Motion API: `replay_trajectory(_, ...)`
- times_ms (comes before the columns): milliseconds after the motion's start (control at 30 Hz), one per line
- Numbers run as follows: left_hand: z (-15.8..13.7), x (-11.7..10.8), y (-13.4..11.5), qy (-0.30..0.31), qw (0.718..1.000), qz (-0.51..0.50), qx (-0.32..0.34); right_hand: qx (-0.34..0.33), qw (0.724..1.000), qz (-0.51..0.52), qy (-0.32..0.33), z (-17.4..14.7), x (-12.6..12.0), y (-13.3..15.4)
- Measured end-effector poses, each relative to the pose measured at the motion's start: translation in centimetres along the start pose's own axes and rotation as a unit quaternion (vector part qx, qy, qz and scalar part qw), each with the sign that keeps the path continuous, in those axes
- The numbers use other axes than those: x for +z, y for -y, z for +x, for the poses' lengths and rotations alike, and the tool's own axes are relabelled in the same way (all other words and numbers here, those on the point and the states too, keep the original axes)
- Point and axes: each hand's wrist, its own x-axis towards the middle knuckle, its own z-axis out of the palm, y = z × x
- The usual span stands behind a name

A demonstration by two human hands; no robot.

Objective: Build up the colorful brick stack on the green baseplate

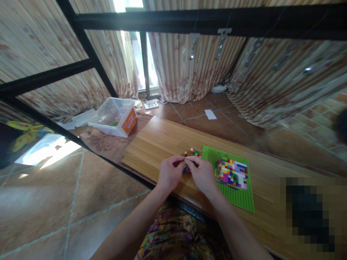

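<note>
We have both hands meeting over the wooden board (pixel 159 135), left hand (pixel 169 173) and right hand (pixel 202 173) with thumbs and fingers pinched together, fingertips almost touching. Grip reads as clamped on a small brick (pixel 185 159) between the two; it's tiny and mostly covered by fingers, so we can't swear to its shape or colour. A few loose bricks (pixel 195 152) lie on the board just beyond the right hand, near the corner of the green baseplate (pixel 245 203). Baseplate sits flat on the board, to the right of the hands, carrying a multicolour brick build (pixel 232 173) in its middle; we see white, pink, yellow, red, blue and green in it. Clear plastic bin (pixel 104 112) with orange label stands past the board's far left end, green and pink bits inside. White card (pixel 210 114) lies on the tiled floor behind, below the striped curtains (pixel 179 72).
</note>
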Motion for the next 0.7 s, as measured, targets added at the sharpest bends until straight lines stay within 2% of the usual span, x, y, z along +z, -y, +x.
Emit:
replay_trajectory(200,-0.3,0.1,0.8,-0.031,0.998,0.049,0.011,-0.022,0.995,-0.084,-0.058,0.0,0.3,-0.3)
replay_trajectory(300,0.0,-0.3,1.3,-0.033,0.994,0.096,0.036,-0.025,0.984,-0.169,-0.057,1.1,-0.5,-1.3)
replay_trajectory(433,0.3,-1.0,2.1,-0.016,0.977,0.188,0.098,-0.036,0.963,-0.267,-0.021,2.4,-0.9,-2.5)
replay_trajectory(567,0.3,-1.1,2.8,0.006,0.963,0.227,0.142,-0.05,0.955,-0.294,-0.004,2.5,-0.7,-3.1)
replay_trajectory(700,0.3,-1.0,3.0,0.02,0.962,0.227,0.152,-0.05,0.957,-0.285,-0.015,1.8,-1.1,-3.1)
